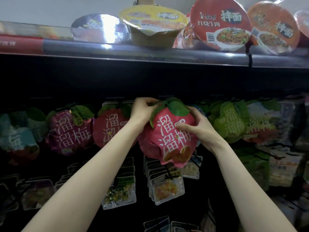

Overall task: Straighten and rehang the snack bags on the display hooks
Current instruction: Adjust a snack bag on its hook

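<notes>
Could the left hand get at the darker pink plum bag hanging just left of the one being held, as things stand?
Probably not without letting go: the left hand is pinching the leafy top of the held pink bag. The darker pink bag hangs right beside that wrist, partly behind the forearm, nothing else covering it.

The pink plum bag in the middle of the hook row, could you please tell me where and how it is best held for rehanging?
Probably as shown: the left hand pinches the green leaf top of the pink plum bag, where the hook should pass, from the left; the right hand grips the bulging body from the right to steady it.
</notes>
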The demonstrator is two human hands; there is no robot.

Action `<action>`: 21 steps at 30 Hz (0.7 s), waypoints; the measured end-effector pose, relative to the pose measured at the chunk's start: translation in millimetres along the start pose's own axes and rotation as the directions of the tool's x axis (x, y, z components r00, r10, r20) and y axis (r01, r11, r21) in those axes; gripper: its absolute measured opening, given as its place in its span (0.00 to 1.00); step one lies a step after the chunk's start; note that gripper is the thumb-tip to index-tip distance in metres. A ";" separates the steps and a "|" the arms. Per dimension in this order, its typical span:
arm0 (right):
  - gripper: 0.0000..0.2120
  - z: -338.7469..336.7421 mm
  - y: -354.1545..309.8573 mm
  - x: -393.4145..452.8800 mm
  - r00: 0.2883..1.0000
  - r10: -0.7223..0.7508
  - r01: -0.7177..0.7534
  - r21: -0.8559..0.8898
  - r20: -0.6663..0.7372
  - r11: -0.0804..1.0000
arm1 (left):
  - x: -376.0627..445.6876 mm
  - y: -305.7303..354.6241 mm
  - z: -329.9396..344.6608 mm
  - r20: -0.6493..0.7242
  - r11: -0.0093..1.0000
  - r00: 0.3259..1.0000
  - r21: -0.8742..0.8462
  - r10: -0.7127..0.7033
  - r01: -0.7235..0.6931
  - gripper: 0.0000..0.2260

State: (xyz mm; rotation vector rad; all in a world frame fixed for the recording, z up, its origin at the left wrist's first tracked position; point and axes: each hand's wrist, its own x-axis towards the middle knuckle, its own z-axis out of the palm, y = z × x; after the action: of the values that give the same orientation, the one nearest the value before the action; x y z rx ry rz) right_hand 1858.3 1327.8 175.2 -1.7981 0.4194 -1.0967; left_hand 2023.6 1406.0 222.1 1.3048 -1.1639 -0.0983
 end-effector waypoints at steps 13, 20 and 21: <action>0.25 27.1 25.2 1.5 0.961 0.062 -0.023 0.146 -0.269 0.989 | 1.7 -8.6 6.4 -0.090 0.998 0.996 -0.056 -0.025 0.020 0.04; 0.27 36.5 31.3 1.6 0.926 -0.005 -0.006 -0.026 -0.377 1.000 | 1.6 -5.3 5.1 -0.035 0.999 0.999 -0.028 -0.027 0.026 0.03; 0.29 37.5 31.6 1.5 0.923 -0.001 -0.015 -0.037 -0.384 0.999 | 1.1 -4.7 5.5 -0.034 0.999 0.999 -0.032 -0.035 0.034 0.04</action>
State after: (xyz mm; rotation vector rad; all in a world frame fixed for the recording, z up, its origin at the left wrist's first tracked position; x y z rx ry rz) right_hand 1895.5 1331.9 143.6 -1.6095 0.6836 -1.4505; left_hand 2022.8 1399.9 218.1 1.2937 -1.1068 -0.1184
